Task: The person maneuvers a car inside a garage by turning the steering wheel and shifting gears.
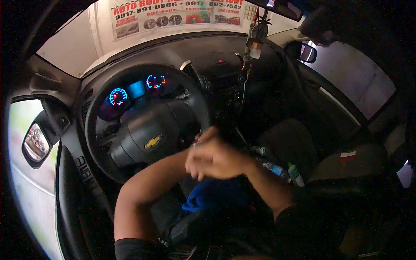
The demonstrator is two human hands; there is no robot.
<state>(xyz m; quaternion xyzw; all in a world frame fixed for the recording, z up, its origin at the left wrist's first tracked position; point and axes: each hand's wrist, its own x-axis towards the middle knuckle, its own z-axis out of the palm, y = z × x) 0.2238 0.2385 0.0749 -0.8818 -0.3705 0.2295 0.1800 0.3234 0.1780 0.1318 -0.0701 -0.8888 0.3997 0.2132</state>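
Observation:
My right hand (221, 158) is in front of the lower right of the steering wheel (91, 125), blurred by motion. Its fingers look bent toward the left, and nothing can be made out in them. My left forearm (158, 173) reaches across from the left, ending behind the right hand. That covers most or all of my left hand, so its fingers cannot be read. A gold bow-tie emblem (153, 141) marks the wheel's hub. Below the hands, a bright blue cloth-like item (201, 197) lies around my lap.
The instrument cluster (136, 89) glows blue. A green-capped bottle (295, 174) and a clear plastic bottle (275, 168) lie beside the passenger seat (355, 162). Ornaments (255, 47) hang from the mirror. A side mirror (37, 143) is at left; a printed banner (173, 19) stands beyond the windshield.

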